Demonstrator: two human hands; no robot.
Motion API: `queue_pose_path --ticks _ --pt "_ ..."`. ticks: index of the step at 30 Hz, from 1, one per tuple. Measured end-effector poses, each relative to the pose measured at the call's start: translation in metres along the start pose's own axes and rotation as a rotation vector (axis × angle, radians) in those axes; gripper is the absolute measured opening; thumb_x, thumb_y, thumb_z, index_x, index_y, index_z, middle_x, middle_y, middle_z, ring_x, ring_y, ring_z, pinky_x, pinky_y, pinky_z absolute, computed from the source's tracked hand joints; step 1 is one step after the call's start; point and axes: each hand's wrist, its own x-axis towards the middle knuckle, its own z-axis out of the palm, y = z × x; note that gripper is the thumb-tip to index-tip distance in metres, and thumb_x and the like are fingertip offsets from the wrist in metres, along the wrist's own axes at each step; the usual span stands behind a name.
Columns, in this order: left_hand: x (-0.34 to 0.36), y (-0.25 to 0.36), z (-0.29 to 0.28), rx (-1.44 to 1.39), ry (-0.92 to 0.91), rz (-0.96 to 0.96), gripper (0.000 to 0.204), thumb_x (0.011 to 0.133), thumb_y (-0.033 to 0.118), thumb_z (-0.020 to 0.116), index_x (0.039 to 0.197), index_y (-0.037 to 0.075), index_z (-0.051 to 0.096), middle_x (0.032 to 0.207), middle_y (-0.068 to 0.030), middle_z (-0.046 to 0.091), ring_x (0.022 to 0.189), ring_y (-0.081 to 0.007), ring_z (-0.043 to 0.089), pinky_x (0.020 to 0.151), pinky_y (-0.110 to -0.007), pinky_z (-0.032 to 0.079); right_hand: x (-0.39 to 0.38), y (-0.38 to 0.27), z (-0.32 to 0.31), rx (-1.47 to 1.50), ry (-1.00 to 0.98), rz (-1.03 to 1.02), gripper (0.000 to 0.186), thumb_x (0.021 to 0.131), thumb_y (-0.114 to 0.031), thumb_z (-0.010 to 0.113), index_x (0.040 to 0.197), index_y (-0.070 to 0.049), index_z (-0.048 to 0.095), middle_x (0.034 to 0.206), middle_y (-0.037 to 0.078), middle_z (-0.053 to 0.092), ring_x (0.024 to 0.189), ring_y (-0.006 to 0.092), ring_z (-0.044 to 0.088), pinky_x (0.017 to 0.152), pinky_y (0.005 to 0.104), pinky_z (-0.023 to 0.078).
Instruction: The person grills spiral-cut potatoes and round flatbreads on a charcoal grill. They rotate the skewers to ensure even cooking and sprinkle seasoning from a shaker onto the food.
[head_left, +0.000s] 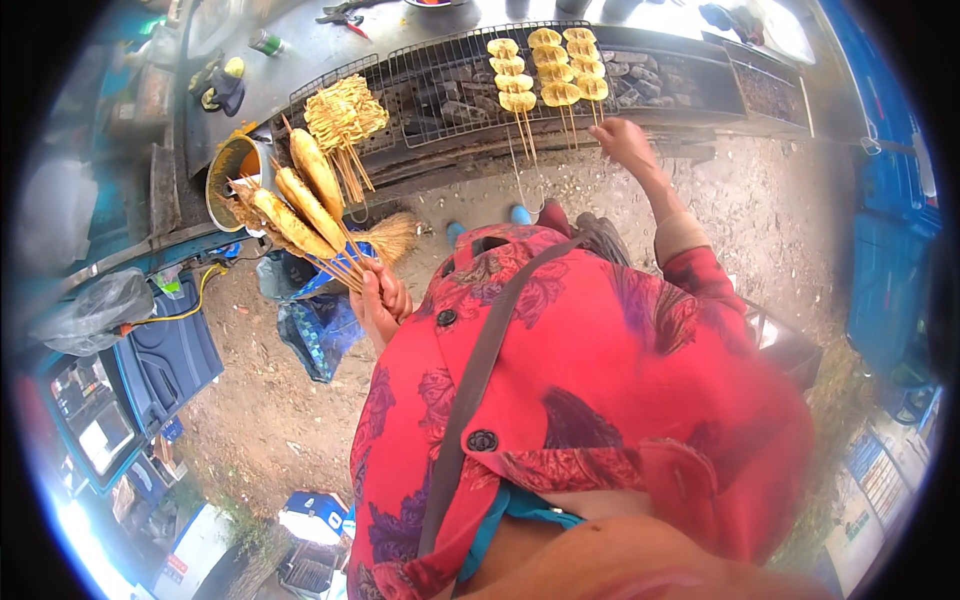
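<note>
My left hand [380, 302] is closed around the sticks of several skewers [312, 205] carrying long, browned pieces of food. Their tips fan out beside a round metal pot [226, 180] with orange stains inside. On the wire grill rack [420, 70] lie three groups of skewers with yellow round slices, like potato. At the right-hand group [585, 62], my right hand [624, 145] pinches the lower end of a stick. Further left on the rack rests a bundle of skewers with pale, folded strips [345, 112], sticks pointing toward me.
Grey charcoal [635, 75] fills the trough under the rack. Pliers-like tools [345, 15], a green can [266, 42] and dark gloves [218, 85] lie on the metal counter. A straw broom [390, 238] and a blue bag [318, 330] are below the grill.
</note>
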Motion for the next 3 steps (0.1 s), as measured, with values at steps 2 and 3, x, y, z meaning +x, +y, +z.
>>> queue_pose_path --ticks 2,3 --pt "0.0016 -0.0019 0.0030 0.005 0.012 -0.007 0.020 0.098 0.026 0.038 0.098 0.007 0.045 0.054 0.0027 0.030 0.035 -0.0028 0.018 0.030 -0.020 0.015 0.0010 0.0069 -0.0059 -0.089 0.164 -0.024 0.037 0.080 -0.041 0.062 0.087 -0.005 0.063 0.084 0.019 0.065 0.089 0.0371 0.059 0.077 0.0460 0.044" --pt "0.0025 -0.0027 0.0042 0.007 0.017 -0.010 0.020 0.098 0.026 0.038 0.099 0.007 0.045 0.054 0.0027 0.030 0.035 -0.0029 0.018 0.030 -0.020 0.015 0.0007 0.0089 -0.0071 -0.090 0.164 -0.020 0.037 0.080 -0.041 0.062 0.087 -0.005 0.063 0.084 0.019 0.065 0.089 0.0371 0.059 0.077 0.0460 0.044"
